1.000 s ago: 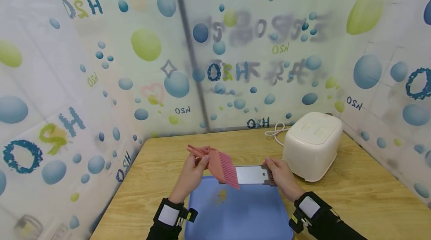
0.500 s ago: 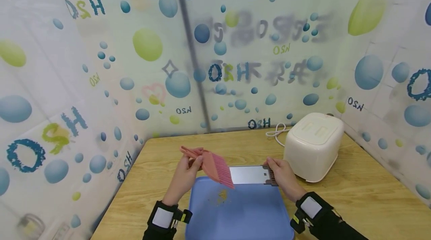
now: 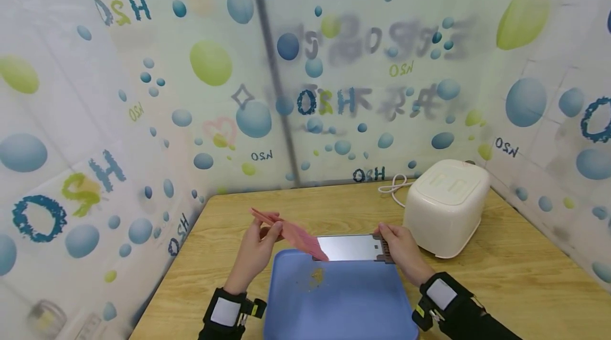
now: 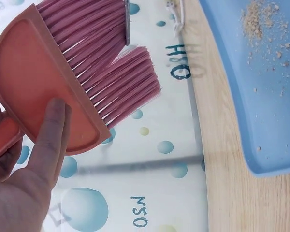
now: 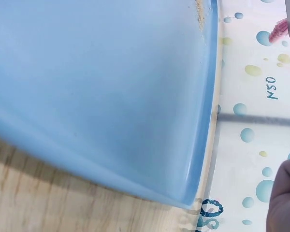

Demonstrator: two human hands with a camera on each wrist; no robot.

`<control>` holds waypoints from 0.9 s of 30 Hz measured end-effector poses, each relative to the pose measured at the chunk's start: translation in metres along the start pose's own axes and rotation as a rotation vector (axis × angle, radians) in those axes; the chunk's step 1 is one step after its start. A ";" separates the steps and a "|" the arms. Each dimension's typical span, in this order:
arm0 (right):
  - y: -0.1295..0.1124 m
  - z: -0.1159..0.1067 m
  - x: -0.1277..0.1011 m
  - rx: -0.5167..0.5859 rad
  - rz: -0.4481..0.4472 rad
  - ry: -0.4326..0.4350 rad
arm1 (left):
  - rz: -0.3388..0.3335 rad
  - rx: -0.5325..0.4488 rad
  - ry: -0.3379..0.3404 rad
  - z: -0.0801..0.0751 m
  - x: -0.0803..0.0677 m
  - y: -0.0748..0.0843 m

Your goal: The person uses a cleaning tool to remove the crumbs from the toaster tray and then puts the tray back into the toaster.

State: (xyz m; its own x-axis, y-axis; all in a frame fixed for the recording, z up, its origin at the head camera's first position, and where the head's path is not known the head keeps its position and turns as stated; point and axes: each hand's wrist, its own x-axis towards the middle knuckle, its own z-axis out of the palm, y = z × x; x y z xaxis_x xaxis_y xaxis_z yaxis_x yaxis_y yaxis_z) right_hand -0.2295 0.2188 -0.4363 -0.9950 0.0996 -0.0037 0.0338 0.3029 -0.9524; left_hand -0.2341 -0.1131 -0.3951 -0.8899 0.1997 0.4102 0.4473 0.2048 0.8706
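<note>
My left hand (image 3: 268, 229) grips the handle of a pink hand brush (image 3: 291, 234), whose bristles touch the left end of a flat metal crumb tray (image 3: 348, 247). In the left wrist view a finger lies along the back of the brush (image 4: 48, 87), and its bristles (image 4: 111, 63) split around the metal edge. My right hand (image 3: 385, 235) holds the metal tray by its dark slotted end, level above the far edge of a blue plastic tray (image 3: 334, 303). A small heap of crumbs (image 3: 315, 275) lies in the blue tray (image 4: 266, 106).
A white toaster (image 3: 446, 205) stands on the wooden table (image 3: 515, 271) to the right, its cord (image 3: 391, 187) coiled behind. Bubble-printed plastic sheets (image 3: 143, 117) wall the table at the back and both sides. The right wrist view is mostly filled by the blue tray (image 5: 96, 96).
The brush has dropped and tilted flatter, moving slightly left until its bristles meet the metal tray's left end. My right hand and the metal tray have stayed put.
</note>
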 end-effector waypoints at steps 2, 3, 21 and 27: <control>0.000 0.000 0.000 -0.002 0.000 -0.002 | -0.002 0.004 0.014 0.000 -0.001 0.000; 0.000 0.000 0.000 -0.002 0.000 -0.002 | -0.005 0.003 0.020 0.000 -0.001 -0.001; -0.004 0.004 0.001 0.006 -0.019 0.010 | 0.005 0.128 0.105 -0.001 -0.010 0.003; -0.002 0.006 0.002 0.003 -0.017 0.024 | 0.032 0.123 0.122 0.000 -0.014 0.003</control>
State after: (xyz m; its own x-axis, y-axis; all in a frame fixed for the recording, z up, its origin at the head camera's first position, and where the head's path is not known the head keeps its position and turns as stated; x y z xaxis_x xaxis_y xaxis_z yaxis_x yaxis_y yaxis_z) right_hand -0.2323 0.2131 -0.4362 -0.9929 0.1177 0.0197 0.0169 0.3019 -0.9532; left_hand -0.2204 -0.1152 -0.3986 -0.8759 0.0915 0.4737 0.4766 0.3172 0.8199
